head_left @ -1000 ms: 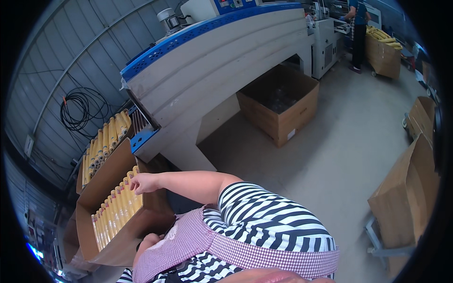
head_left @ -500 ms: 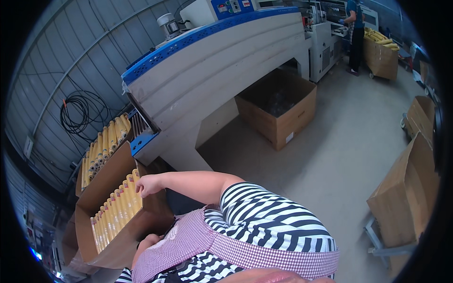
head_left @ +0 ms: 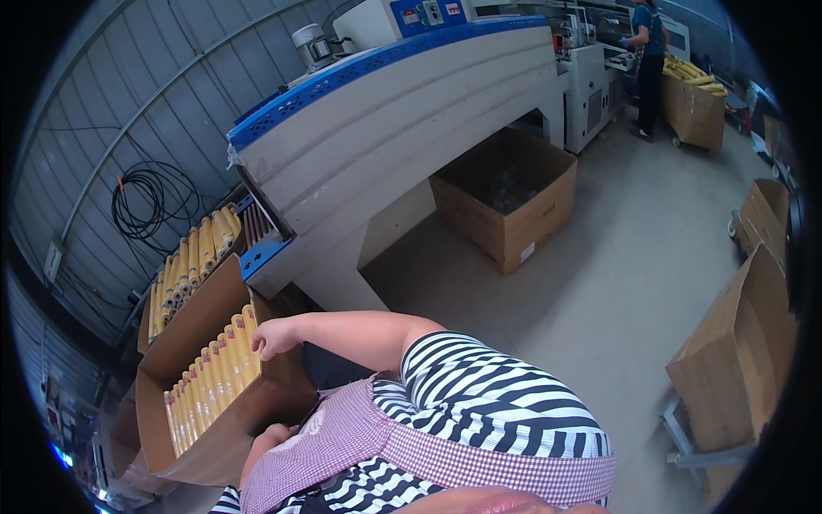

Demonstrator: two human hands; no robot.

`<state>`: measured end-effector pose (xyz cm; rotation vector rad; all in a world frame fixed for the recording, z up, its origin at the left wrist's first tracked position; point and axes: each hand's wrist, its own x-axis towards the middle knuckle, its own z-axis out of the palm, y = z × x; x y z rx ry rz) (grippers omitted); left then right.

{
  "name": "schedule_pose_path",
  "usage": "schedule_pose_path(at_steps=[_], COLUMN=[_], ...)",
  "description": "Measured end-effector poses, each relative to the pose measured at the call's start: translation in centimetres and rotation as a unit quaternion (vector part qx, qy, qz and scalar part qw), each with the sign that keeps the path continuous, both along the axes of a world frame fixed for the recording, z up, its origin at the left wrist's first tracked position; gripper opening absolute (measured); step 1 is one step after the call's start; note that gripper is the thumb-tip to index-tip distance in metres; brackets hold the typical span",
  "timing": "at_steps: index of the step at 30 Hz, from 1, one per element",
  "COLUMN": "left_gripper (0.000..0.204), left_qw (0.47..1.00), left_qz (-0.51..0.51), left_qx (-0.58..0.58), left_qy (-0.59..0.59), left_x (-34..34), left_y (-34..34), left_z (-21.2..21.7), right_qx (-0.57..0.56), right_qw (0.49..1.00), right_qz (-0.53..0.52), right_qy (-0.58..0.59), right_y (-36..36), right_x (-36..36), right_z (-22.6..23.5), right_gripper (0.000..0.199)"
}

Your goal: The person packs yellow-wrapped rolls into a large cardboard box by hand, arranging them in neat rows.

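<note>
The right hand (head_left: 276, 337) rests curled on the top end of the yellow rolls (head_left: 214, 377) in the cardboard box (head_left: 218, 454). Its grip is loose, holding nothing. The left hand (head_left: 265, 445) is half hidden; I cannot tell its grip. Best to press the rolls down gently so they lie flat.

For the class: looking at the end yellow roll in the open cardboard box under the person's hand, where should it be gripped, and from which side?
Probably grip the end yellow roll near its upper end, coming from above. The rolls lie packed side by side in the cardboard box, so only their tops are exposed. The right hand is already there; the left hand is lower.
</note>
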<state>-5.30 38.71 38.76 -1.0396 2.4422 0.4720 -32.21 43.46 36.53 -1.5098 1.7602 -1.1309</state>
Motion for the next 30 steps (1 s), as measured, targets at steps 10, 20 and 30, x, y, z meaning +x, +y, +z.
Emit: schedule_pose_path(at_steps=[10,20,30], left_gripper=[0.04,0.041,0.035], left_qw=[0.996,0.994,0.992], left_qz=[0.06,0.037,0.01], left_qx=[0.024,0.062,0.125], left_qy=[-0.062,-0.083,-0.019], left_x=[-1.8,2.3,5.1], left_y=[-4.1,-9.1,-9.9], left_z=[-3.9,-8.3,-8.5], right_qx=[-0.001,-0.111,-0.372], right_qw=[1.0,0.988,0.774], right_qz=[0.006,0.103,0.509], right_qy=[-0.011,0.033,0.05], right_y=[-0.7,6.8,20.6], right_x=[-0.2,3.6,6.0], right_z=[-0.7,9.9,19.8], right_gripper=[0.052,0.051,0.044])
